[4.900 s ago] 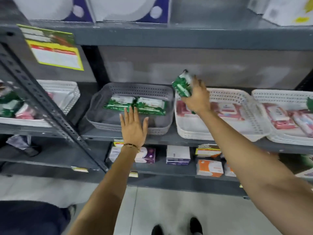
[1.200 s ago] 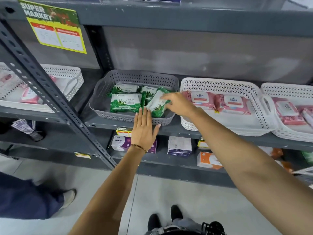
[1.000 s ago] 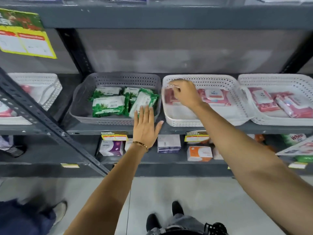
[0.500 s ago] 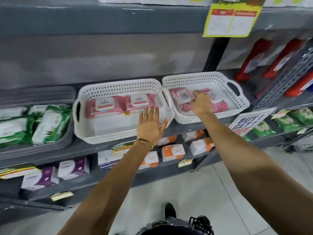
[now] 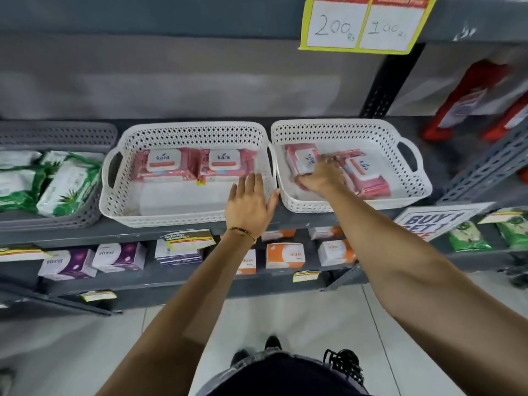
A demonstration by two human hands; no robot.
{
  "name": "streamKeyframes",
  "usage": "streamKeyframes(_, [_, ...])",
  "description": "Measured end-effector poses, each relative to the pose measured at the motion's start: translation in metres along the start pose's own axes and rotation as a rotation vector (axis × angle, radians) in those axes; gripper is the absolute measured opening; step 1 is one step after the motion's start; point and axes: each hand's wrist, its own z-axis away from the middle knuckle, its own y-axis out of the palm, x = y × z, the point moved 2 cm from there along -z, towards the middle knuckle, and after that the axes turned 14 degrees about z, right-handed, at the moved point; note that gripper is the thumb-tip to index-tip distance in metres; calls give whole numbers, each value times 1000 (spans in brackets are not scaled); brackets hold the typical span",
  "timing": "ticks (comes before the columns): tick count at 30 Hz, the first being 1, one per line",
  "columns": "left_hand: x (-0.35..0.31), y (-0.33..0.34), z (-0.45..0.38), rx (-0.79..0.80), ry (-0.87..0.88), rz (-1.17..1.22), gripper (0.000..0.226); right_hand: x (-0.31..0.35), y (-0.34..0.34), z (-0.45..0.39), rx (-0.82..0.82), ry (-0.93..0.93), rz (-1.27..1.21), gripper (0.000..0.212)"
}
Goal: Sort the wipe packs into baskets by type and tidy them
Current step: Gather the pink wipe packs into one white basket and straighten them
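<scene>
My right hand [image 5: 320, 178] is down in the white basket [image 5: 411, 192] at about 1 o'clock, fingers wrapped round a pink wipe pack [image 5: 301, 160] with more pink ones just beside it. My left hand [image 5: 250, 205] is flat and open against the front right corner of the middle basket [image 5: 120, 201], which holds two pink packs [image 5: 194, 164] side by side. The green packs [image 5: 57, 184] sit in the grey basket [image 5: 83, 215] over at 10 o'clock.
</scene>
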Motion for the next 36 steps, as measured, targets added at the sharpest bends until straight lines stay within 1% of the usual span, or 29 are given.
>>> streamKeyframes(4, [0,0,0,35,-8,-17,65,3,-9,-2,32,46,3,106])
streamKeyframes(6, [2,-2,-2,53,-3,-1,65,7,-16,-1,2,106,-5,99])
streamKeyframes(9, [8,-7,-1,51,27,15,63,11,-28,3,-89,158,-197,79])
streamKeyframes(11, [20,-16,3,27,24,-11,62,18,-39,5,-178,129,-292,68])
streamKeyframes(13, [38,-27,9,12,-22,-69,63,34,-53,10,-250,92,-358,67])
streamKeyframes(14, [50,-34,14,-1,-59,-95,63,48,-58,15,-259,59,-367,67])
streamKeyframes(15, [63,-41,19,-18,-100,-112,64,63,-62,21,-247,17,-366,65])
streamKeyframes(17, [89,-56,29,-57,-184,-129,65,98,-64,37,-192,-90,-342,51])
streamKeyframes(18, [103,-64,35,-78,-223,-135,65,118,-60,47,-163,-137,-330,47])
streamKeyframes(21, [133,-84,51,-124,-318,-110,64,171,-39,72,-112,-261,-286,49])
streamKeyframes(23, [147,-93,60,-153,-354,-101,67,203,-24,86,-115,-336,-237,47])
streamKeyframes(25, [155,-99,67,-167,-379,-100,76,224,-10,98,-130,-370,-217,46])
streamKeyframes(27, [165,-103,73,-172,-402,-91,86,244,6,104,-71,-407,-190,47])
streamKeyframes(29, [170,-104,76,-161,-393,-91,92,253,15,104,1,-386,-210,53])
streamKeyframes(31, [171,-104,76,-166,-382,-91,94,254,14,98,14,-328,-276,47])
streamKeyframes(32, [169,-104,75,-172,-376,-87,91,250,10,93,-8,-300,-304,43])
streamKeyframes(33, [167,-103,73,-178,-368,-85,88,244,3,88,-43,-275,-326,43])
streamKeyframes(36, [148,-95,62,-132,-295,-97,84,207,-19,69,-184,-177,-349,47])
